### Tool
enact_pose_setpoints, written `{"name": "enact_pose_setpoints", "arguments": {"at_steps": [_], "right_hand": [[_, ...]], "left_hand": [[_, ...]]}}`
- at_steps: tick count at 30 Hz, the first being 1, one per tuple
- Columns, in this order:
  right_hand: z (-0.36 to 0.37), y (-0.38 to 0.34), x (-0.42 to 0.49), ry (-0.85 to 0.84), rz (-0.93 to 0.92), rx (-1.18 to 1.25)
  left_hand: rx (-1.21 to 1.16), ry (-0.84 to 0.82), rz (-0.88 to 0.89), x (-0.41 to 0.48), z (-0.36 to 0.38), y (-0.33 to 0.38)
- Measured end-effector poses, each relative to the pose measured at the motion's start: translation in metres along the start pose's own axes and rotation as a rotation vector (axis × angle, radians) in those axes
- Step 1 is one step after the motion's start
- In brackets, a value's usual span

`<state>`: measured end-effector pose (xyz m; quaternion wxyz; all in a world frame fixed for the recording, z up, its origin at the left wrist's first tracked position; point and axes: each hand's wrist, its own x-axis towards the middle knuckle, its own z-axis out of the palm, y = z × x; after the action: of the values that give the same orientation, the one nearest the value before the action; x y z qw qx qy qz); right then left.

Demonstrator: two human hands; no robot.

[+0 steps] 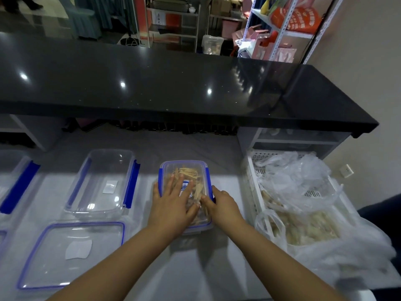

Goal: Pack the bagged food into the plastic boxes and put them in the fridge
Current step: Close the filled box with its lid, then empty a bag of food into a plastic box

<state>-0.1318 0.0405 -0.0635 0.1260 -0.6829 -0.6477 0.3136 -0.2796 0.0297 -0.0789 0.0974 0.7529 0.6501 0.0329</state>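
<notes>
Box (pixel 188 170): lidded, long axis pointing away, directly under both hands. Left hand (pixel 173 203) flat on lid; right hand (pixel 223 205) grips right edge.

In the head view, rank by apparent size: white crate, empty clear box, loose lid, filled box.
1. white crate, largest.
2. loose lid and empty clear box: close; the lid looks bigger but lies nearer the camera, so unranked.
3. filled box, smallest.
</notes>
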Motion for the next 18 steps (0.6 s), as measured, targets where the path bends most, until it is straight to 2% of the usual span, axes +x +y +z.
{"name": "enact_pose_setpoints", "arguments": {"at_steps": [3,7,9,11,13,14,16,18], "right_hand": [[-0.029,0.004,-0.020,0.039,-0.039,-0.056],[-0.083,0.027,-0.051,0.418,-0.248,-0.144],[-0.109,0.050,-0.060,0.581,-0.292,-0.236],[-0.132,0.080,-0.068,0.726,-0.205,-0.335],[-0.153,0.111,-0.076,0.819,-0.012,-0.393],[-0.162,0.125,-0.079,0.813,0.091,-0.426],[-0.176,0.149,-0.081,0.678,0.256,-0.450],[-0.181,0.168,-0.078,0.503,0.310,-0.249]], "left_hand": [[-0.011,0.128,0.073,-0.005,-0.011,0.018],[-0.293,0.300,0.360,-0.004,-0.026,0.079],[-0.407,0.291,0.500,-0.006,-0.029,0.113],[-0.433,0.241,0.563,-0.006,-0.031,0.144],[-0.410,0.210,0.627,-0.003,-0.032,0.169],[-0.375,0.187,0.668,0.001,-0.034,0.180],[-0.275,0.114,0.721,0.010,-0.037,0.197],[-0.143,0.015,0.721,0.021,-0.036,0.212]]}}
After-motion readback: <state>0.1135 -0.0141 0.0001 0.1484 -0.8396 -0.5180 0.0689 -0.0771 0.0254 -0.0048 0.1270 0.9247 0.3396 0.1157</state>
